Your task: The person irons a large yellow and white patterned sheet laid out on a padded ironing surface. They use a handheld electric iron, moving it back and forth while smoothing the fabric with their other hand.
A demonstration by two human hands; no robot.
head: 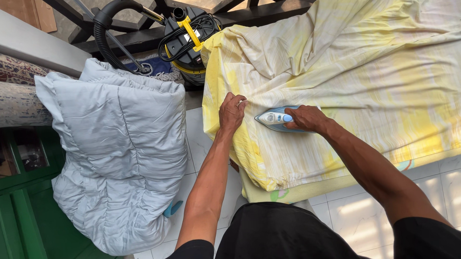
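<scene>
Fingers (pixel 302 113) of the right hand (pixel 305 118) are wrapped over the handle of a blue and white iron (pixel 272 118), clamped on it, with the iron's nose pointing toward the left edge of the padded ironing surface (pixel 273 190). The iron sits flat on a yellow and white streaked sheet (pixel 361 74) that covers this surface and drapes over its near and left edges. The left hand (pixel 232 113) lies just beside the iron's nose, fingers curled together and pressing on the cloth near the left edge, pinning a fold rather than gripping it.

By the look of it, the step in hand is pressing the strip of sheet near the left edge, with the cloth held taut ahead of the iron. The next stroke seems to call for keeping the pinning hand out of the iron's path, since the two are close, and for smoothing the wrinkled part farther along toward the far edge.

Off the left edge, a puffy pale grey quilt (pixel 119 154) stands bundled on the tiled floor (pixel 356 217), and a yellow and black vacuum cleaner (pixel 186 39) sits beyond the far left corner.
</scene>
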